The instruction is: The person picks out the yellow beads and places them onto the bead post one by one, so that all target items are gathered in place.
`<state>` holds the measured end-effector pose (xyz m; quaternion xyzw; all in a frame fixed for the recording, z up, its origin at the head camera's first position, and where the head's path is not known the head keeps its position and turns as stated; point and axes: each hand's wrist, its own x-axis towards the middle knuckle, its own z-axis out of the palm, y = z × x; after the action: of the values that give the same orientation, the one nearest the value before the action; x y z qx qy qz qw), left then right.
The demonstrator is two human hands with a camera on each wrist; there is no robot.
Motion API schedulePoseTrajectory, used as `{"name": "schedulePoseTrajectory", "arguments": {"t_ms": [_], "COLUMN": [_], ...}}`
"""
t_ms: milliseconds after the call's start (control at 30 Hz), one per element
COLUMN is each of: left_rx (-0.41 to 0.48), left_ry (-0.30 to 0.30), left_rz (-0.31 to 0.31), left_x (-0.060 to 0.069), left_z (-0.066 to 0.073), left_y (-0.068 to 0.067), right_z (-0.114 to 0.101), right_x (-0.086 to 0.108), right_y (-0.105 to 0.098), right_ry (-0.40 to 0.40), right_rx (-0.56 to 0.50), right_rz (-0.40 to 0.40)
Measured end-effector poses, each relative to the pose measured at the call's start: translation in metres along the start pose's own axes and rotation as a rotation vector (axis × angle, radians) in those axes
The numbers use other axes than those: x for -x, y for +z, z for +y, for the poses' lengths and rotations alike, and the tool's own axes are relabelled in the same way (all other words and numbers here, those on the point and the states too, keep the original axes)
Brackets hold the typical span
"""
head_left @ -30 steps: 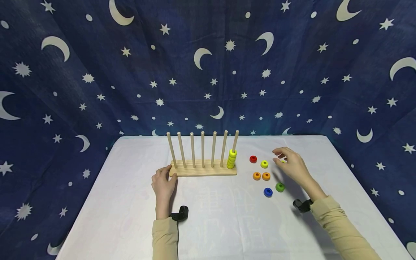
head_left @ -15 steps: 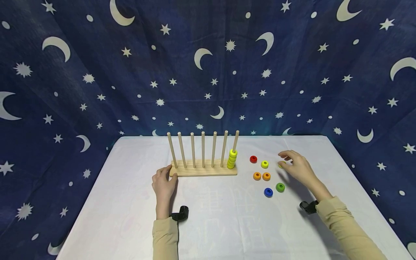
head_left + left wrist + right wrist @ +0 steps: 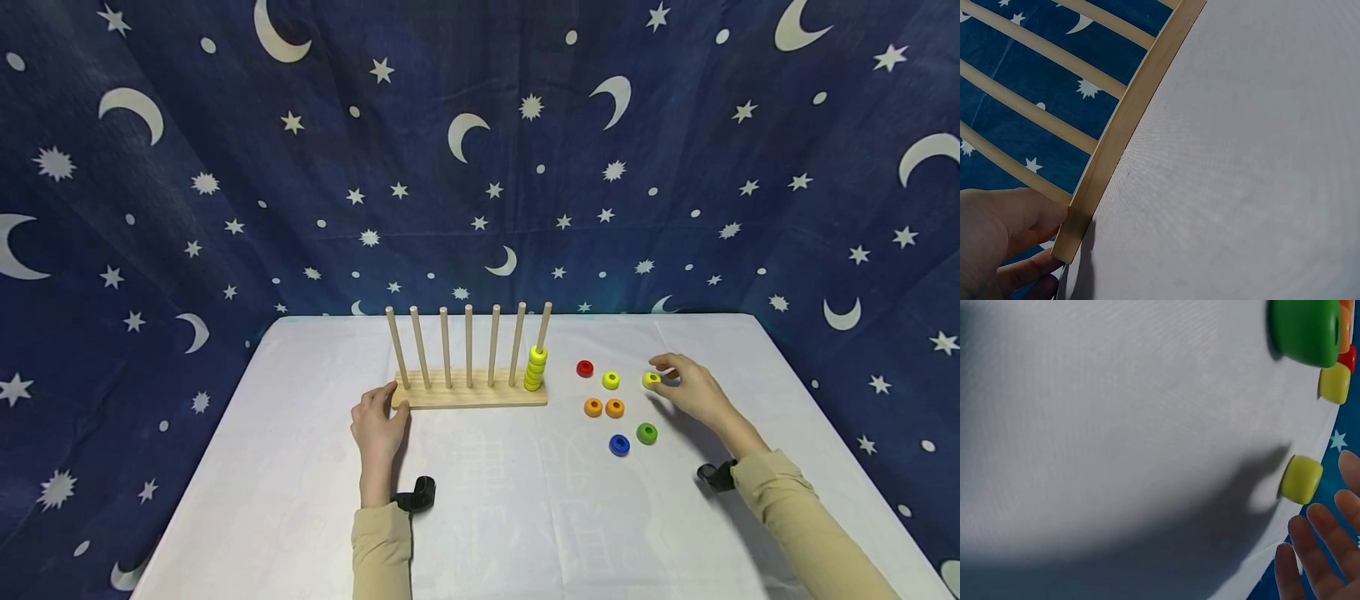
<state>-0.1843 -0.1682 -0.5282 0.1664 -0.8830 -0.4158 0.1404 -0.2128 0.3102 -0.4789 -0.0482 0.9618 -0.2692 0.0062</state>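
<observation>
My left hand (image 3: 378, 423) holds the left end of a wooden peg rack (image 3: 468, 399), thumb and fingers around the end of its base, as the left wrist view also shows on the base (image 3: 1125, 125). Several yellow beads (image 3: 534, 372) are stacked on the rack's rightmost peg; the other pegs are bare. To the right, my right hand (image 3: 693, 390) hovers beside a yellow bead (image 3: 648, 381) lying on the table. In the right wrist view that bead (image 3: 1302, 480) sits just off the spread fingers (image 3: 1329, 550), with nothing held.
Loose beads lie between rack and right hand: a red one (image 3: 585, 368), another yellow one (image 3: 611, 381), two orange beads (image 3: 593, 407), a blue one (image 3: 619, 445) and a green one (image 3: 647, 433). A white cloth covers the table (image 3: 480, 533). Behind hangs a dark blue star-patterned curtain (image 3: 420, 242).
My right hand has shifted right and slightly down to the far yellow bead, which was mostly hidden behind it and now shows. The left hand and the rack have stayed in place.
</observation>
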Motion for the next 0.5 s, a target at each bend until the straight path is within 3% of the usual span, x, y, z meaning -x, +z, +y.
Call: {"name": "schedulePoseTrajectory", "arguments": {"t_ms": [500], "left_rx": [0.0], "left_ry": [0.007], "left_rz": [0.002], "left_x": [-0.001], "left_z": [-0.001], "left_y": [0.001], "right_z": [0.012], "right_x": [-0.003], "right_y": [0.012], "right_ry": [0.045], "right_rx": [-0.033], "right_rz": [0.002]}}
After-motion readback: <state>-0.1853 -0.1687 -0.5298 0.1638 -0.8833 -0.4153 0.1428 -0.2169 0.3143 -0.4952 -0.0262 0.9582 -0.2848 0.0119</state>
